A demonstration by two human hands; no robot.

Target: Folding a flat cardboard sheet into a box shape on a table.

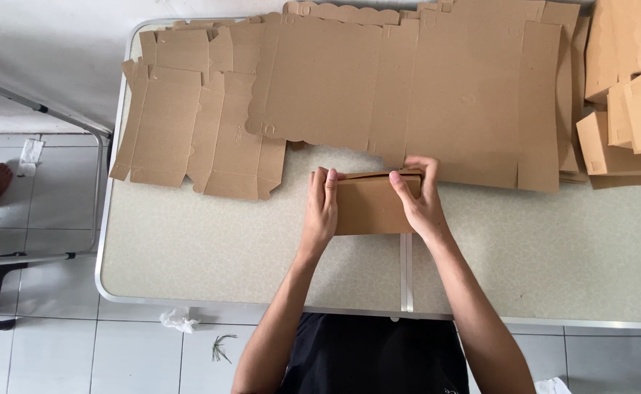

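Brown cardboard fills the scene. Nearest, a half-folded box [368, 204] rests on the speckled desk [211, 248], near its middle, pinned at both ends so it cannot slide. The left hand [322, 208] clasps the left end, its grip closed on the box; the right hand [417, 197] clamps the right end, its thumb pressing the top flap down. Beyond lie flat blanks [379, 87], spread within arm's reach. Far right, finished boxes [631, 109] are stacked aside.

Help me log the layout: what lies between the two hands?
In the head view, a small brown cardboard box lies between the left hand and the right hand, both touching it.
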